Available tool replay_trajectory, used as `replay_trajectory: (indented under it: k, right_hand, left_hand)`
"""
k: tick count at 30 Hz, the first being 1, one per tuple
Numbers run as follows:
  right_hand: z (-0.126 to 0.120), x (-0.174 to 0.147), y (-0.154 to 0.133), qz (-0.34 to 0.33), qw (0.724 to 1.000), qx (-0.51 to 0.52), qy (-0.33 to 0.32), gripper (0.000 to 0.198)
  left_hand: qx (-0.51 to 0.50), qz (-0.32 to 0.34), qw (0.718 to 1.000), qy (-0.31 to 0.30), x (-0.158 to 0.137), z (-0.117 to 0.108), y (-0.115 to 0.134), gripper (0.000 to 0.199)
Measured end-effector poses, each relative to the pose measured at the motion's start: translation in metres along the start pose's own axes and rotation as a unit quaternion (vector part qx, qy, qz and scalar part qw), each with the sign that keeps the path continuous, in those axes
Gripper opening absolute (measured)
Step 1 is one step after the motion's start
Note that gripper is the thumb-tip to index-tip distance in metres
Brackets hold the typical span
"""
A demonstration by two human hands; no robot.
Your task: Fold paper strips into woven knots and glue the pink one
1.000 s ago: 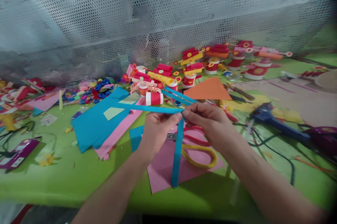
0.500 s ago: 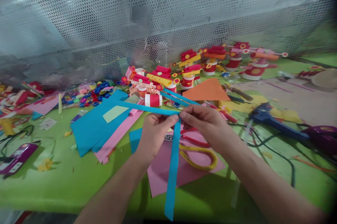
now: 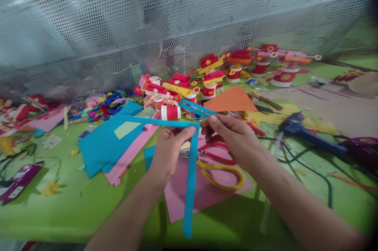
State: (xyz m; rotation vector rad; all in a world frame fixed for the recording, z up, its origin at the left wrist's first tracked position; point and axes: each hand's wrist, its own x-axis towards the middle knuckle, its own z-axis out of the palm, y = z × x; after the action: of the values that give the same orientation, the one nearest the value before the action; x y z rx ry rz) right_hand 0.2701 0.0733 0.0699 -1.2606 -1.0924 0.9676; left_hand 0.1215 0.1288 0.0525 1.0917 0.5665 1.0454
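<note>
My left hand point(image 3: 171, 146) is closed, pinching two blue paper strips point(image 3: 192, 180) between thumb and fingers where they meet at a right angle. One strip runs off to the left; the other hangs down toward me. Just right of that corner is my right hand point(image 3: 228, 135), its fingers curled and thumb pressed to them, a small gap away from the strips. Whatever it may hold is hidden. Below both hands, scissors point(image 3: 227, 180) with red and yellow handles lie on a pink paper sheet point(image 3: 183, 200), partly behind the hanging strip.
Blue sheets point(image 3: 97, 148) and a pink strip point(image 3: 132, 154) lie left. A red-and-white paper cup point(image 3: 170, 112) lies on its side before several paper models. Orange paper point(image 3: 230, 99) sits behind my right hand. A blue glue gun point(image 3: 313, 137) with cables is at right; perforated metal point(image 3: 189, 15) stands behind.
My right hand has come slightly away from the strips' corner, to the right. My left hand, with the strips, has shifted a little left.
</note>
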Motion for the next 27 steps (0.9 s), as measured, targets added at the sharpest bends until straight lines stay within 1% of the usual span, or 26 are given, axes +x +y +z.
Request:
replay_trajectory:
  k: [2, 6, 8, 13, 16, 19, 22, 25, 27]
  right_hand:
    - [-0.001, 0.000, -0.002, 0.006, 1.000, -0.006, 0.009, 0.037]
    - [-0.003, 0.001, 0.000, -0.005, 0.999, -0.034, -0.038, 0.035]
    - [-0.004, 0.002, 0.003, -0.016, 0.998, -0.038, -0.044, 0.033]
    - [-0.003, 0.001, 0.005, -0.015, 0.999, -0.037, -0.019, 0.030]
    - [-0.003, 0.002, 0.007, -0.005, 1.000, -0.014, -0.026, 0.030]
    - [-0.002, 0.003, 0.008, -0.002, 0.999, -0.022, -0.025, 0.031]
    - [-0.001, 0.003, 0.006, 0.001, 0.999, -0.046, 0.001, 0.032]
    - [0.000, 0.003, 0.003, 0.003, 0.997, -0.072, 0.020, 0.031]
    - [0.000, 0.002, 0.000, 0.000, 0.996, -0.083, 0.024, 0.031]
  left_hand:
    - [-0.007, -0.005, 1.000, -0.007, 0.000, 0.000, 0.001, 0.013]
    - [-0.005, -0.014, 1.000, -0.016, -0.001, 0.001, 0.001, 0.014]
    - [0.012, -0.017, 1.000, -0.016, -0.001, 0.001, 0.000, 0.014]
    - [0.042, 0.001, 0.999, -0.006, 0.000, 0.002, -0.002, 0.016]
    - [0.052, 0.006, 0.999, 0.010, -0.001, 0.002, -0.002, 0.017]
    - [0.097, 0.021, 0.995, 0.014, -0.003, 0.002, 0.000, 0.016]
    - [0.143, 0.036, 0.989, 0.015, -0.006, 0.003, 0.003, 0.013]
    - [0.138, 0.036, 0.990, 0.022, -0.007, 0.004, 0.005, 0.012]
    - [0.117, 0.037, 0.992, 0.013, -0.006, 0.004, 0.004, 0.013]
